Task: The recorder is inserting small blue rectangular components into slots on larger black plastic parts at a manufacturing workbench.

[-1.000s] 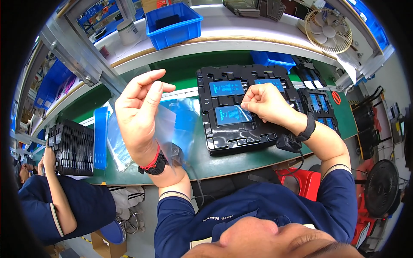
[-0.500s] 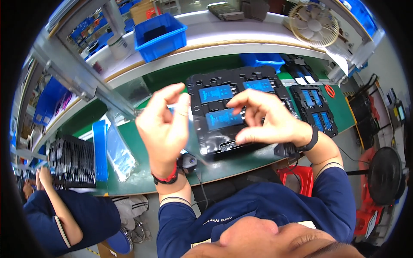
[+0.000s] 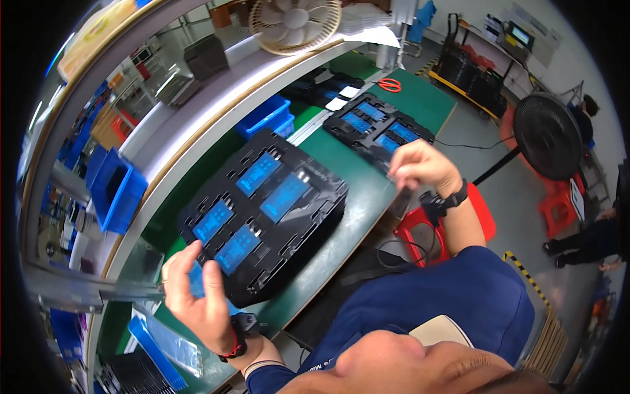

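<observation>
My left hand (image 3: 197, 299) is at the near left corner of a black tray (image 3: 289, 253), thumb and fingers curved around a blue flat piece (image 3: 197, 279), mostly hidden by the hand. Several blue-faced battery packs lie in the tray, among them a near left pack (image 3: 237, 249) and a right pack (image 3: 285, 197). My right hand (image 3: 423, 167) is raised right of the tray, past the bench edge. Its fingertips are pinched together on a thin see-through film (image 3: 400, 200) that hangs down.
Another black tray (image 3: 377, 128) with blue packs lies farther right, near orange-handled scissors (image 3: 389, 85). Blue bins (image 3: 266, 117) stand behind. A clear plastic bag (image 3: 174, 345) and stacked black trays (image 3: 134, 374) are at the lower left. A red stool (image 3: 420, 236) and black fan (image 3: 548, 134) stand right.
My view has swung to the right. My right hand has moved off the tray to the right, past the bench edge, with the film. Several packs in the tray now show uncovered.
</observation>
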`<action>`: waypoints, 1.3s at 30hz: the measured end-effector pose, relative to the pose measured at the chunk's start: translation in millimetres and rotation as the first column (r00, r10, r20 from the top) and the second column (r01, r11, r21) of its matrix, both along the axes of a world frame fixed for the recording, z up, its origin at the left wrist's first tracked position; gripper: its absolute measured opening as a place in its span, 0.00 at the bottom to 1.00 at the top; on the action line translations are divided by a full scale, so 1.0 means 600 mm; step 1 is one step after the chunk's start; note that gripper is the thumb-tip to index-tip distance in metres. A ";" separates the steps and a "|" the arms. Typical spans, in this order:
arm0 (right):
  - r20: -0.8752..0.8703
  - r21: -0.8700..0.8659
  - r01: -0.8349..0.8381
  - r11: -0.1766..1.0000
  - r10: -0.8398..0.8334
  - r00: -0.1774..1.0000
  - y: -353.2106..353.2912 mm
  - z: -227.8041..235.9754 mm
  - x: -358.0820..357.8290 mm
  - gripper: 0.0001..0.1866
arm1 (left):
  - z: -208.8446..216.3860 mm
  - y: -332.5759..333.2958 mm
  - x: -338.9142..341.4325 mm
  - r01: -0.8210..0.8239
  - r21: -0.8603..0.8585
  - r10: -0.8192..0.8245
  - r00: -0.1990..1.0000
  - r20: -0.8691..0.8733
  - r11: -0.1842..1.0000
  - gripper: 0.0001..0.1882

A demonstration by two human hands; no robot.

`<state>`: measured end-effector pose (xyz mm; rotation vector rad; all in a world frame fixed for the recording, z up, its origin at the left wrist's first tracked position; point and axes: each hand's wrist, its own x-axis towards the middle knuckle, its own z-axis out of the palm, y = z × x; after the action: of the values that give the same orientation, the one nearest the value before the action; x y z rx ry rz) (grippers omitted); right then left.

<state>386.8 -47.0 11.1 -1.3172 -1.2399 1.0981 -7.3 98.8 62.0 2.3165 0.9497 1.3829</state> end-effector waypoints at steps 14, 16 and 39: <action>-0.258 -0.693 0.668 0.271 -0.959 0.121 -0.134 -0.696 0.281 0.06 | -0.059 0.096 -0.088 -0.063 -0.538 0.005 0.994 -0.109 0.841 0.16; -0.192 -0.773 0.597 0.214 -0.976 0.101 -0.073 -0.752 0.256 0.07 | -0.072 0.086 -0.103 -0.228 -0.493 0.155 0.971 -0.185 0.840 0.18; 0.200 -0.540 0.531 0.653 -0.514 0.834 -0.138 -0.421 0.232 0.07 | -0.080 0.030 -0.062 0.287 -0.810 0.011 0.941 0.339 0.511 0.25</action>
<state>526.0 -130.0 -241.7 -2.0053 -0.4517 1.0502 -44.5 116.7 14.0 1.3248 0.9942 0.8349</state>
